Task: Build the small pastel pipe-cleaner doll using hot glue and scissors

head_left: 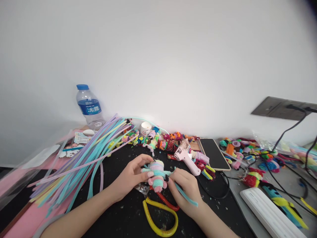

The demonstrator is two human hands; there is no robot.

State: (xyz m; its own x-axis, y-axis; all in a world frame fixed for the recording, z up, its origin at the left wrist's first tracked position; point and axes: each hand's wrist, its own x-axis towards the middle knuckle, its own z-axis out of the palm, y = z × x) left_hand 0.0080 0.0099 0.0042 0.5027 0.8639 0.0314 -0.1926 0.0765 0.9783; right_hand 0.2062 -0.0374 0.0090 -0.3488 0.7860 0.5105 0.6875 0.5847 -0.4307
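Between my hands is a small striped pipe-cleaner doll [158, 173] in pastel pink, turquoise and cream, its pink rounded end toward me. My left hand [132, 175] grips its left side between thumb and fingers. On the other side, my right hand [185, 190] pinches a turquoise pipe cleaner [187, 195] beside the doll's arm; the strip's loose end sticks out below the fingers toward the wrist. Just under the doll lies a tool with looped yellow and red handles [162, 216]; its working end is partly hidden. A shiny clear packet [143, 189] lies near my left fingertips.
A pink glue gun [187, 158] lies behind my right hand. To the left spreads a bundle of pipe cleaners [94, 165], with a water bottle [90, 107] behind. Finished figures [165, 142] line the wall. At right are a phone-like tablet [215, 154], a white power strip [268, 211] and cables.
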